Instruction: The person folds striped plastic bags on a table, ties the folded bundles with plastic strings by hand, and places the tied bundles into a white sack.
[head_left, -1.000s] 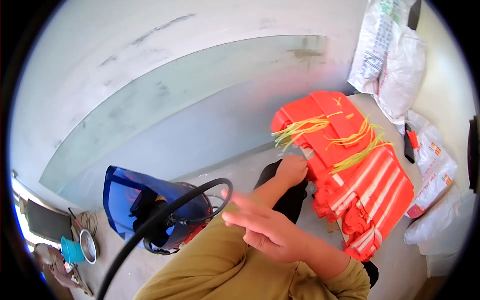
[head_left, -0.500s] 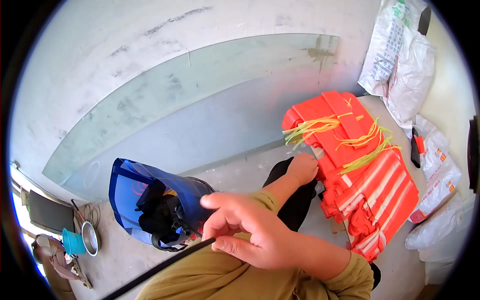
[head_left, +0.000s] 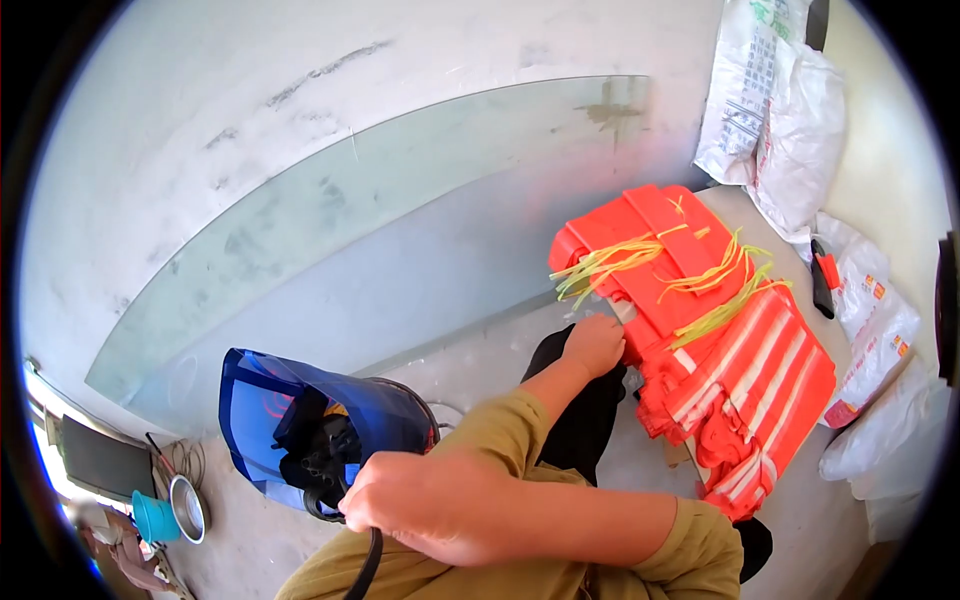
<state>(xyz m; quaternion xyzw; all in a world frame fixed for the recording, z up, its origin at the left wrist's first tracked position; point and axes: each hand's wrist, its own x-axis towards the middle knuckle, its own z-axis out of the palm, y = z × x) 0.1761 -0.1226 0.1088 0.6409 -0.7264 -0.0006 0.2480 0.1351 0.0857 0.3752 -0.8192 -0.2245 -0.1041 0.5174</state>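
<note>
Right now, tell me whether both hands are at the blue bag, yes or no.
No, the right hand is at the bag, but the left hand is by the red bundle.

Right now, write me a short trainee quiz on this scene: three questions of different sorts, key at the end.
1. Multiple choice. What does the right hand hold?
A) a white sack
B) a black strap
C) a red pole

2. True or false. The metal basin is next to the turquoise bucket.

3. Fill in the blank. The stringy ties on the orange-red bundle, beside the left hand, are mostly ____ in colour.

Key: 1 B; 2 true; 3 yellow
</note>
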